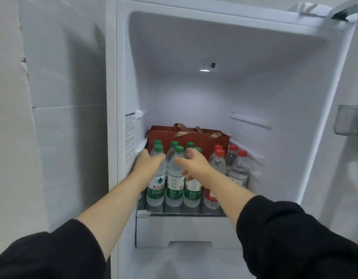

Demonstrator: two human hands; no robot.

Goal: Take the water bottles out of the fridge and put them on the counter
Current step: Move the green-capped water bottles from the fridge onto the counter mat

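Note:
The open fridge holds several water bottles on a glass shelf (182,212). Green-capped bottles stand at the left, red-capped bottles (237,170) at the right. My left hand (149,163) wraps around the shoulder of the front-left green-capped bottle (157,185). My right hand (194,163) reaches in with fingers spread, touching the middle green-capped bottle (175,184) and the one right of it (192,191); whether it grips either I cannot tell. Both arms wear black sleeves.
A red gift box with a gold ribbon (194,137) stands behind the bottles. Below the shelf sits a white drawer (186,230). The fridge door with a clear bin (349,121) hangs open at the right. A white wall lies at the left.

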